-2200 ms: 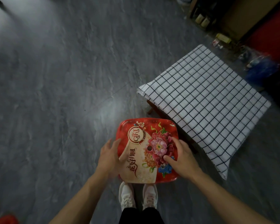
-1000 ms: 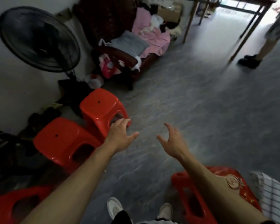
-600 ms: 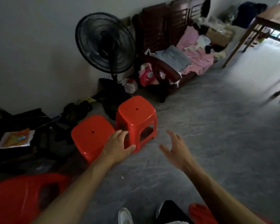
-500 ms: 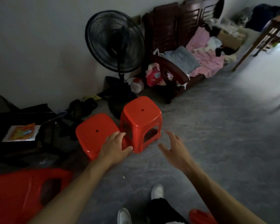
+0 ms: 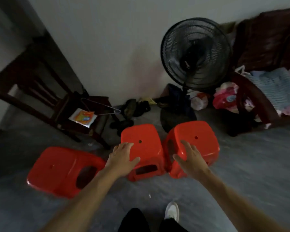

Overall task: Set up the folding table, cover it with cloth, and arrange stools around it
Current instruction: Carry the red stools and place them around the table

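Note:
Three red plastic stools stand on the grey floor near the wall. The left stool [image 5: 57, 169] is nearest to me and nothing touches it. My left hand [image 5: 123, 157] lies flat on the near left edge of the middle stool [image 5: 144, 144], fingers spread, thumb along the front edge. My right hand [image 5: 188, 158] rests over the near left corner of the right stool [image 5: 197, 139], fingers on the seat, thumb down the side. Neither hand has closed around its stool. The table and cloth are out of view.
A black standing fan [image 5: 195, 52] stands just behind the stools. A dark wooden chair [image 5: 45, 91] with a packet and a wire hanger is at the left. A wooden bench with piled clothes [image 5: 271, 91] is at the right, and shoes [image 5: 132, 108] lie by the wall.
I turned away from the covered table and the patterned stool toward the plain red stools and stepped closer. Both hands have come down onto the middle and right stools.

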A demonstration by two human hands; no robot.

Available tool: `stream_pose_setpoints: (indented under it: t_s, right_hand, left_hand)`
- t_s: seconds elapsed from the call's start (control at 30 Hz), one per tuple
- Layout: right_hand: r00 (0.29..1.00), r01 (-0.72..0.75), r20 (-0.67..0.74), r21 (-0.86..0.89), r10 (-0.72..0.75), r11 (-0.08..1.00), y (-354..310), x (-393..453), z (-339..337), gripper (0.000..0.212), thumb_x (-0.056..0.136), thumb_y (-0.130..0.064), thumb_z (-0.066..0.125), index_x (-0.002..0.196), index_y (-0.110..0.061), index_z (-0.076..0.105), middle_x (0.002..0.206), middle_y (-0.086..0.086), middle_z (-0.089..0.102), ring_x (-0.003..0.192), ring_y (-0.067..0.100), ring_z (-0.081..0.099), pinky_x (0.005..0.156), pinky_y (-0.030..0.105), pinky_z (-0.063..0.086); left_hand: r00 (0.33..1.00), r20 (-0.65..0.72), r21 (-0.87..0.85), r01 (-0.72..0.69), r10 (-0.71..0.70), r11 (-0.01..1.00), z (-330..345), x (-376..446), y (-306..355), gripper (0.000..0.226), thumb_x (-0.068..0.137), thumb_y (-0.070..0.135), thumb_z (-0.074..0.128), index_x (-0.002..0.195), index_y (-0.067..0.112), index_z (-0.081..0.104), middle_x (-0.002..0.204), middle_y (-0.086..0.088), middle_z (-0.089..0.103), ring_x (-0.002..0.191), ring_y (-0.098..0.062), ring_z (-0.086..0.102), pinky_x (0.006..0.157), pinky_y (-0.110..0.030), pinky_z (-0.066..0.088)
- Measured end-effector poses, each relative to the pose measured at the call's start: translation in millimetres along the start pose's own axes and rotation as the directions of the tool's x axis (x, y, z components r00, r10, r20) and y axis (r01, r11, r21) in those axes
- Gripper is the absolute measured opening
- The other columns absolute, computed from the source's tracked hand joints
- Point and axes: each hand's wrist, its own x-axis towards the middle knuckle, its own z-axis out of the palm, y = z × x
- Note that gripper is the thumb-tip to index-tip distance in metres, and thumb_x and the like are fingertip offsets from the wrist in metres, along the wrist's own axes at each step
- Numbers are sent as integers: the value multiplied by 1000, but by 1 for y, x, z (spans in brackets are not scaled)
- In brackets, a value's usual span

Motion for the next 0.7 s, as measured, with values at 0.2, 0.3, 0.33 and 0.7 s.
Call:
stream_pose_setpoints:
  t_s: [0.2,0.3,0.33,0.7]
  right_hand:
    - [997,47,65,-108,-40,993,-24,68,20,77,89,-47,61,152,-21,25,149,11,40,134,33,38,107,48,38]
    - [996,51,81,-176,-37,983,-31,108,44,76,90,-45,61,152,-20,26,149,10,38,136,33,36,109,49,36]
    - [996,49,89,-192,-33,980,-32,124,54,76,90,-45,61,152,-20,26,149,10,39,136,33,36,109,48,36]
    - [972,-95,183,-255,144,962,8,248,194,83,78,-64,53,150,-31,25,148,10,35,132,34,38,102,52,42]
  left_hand:
    - [998,27,-42,57,-56,997,0,44,-47,71,87,57,58,147,28,35,150,1,39,136,-25,37,107,-45,40]
    - [994,103,-42,48,-44,998,14,83,-69,73,88,54,58,150,26,31,153,0,35,139,-25,33,111,-46,37]
    - [991,124,-40,46,-41,998,21,97,-78,74,88,53,58,151,25,30,153,0,34,140,-25,32,112,-46,35]
    - [970,239,-51,53,-40,997,107,240,-182,73,88,53,58,151,29,31,153,-3,35,140,-27,32,111,-47,36]
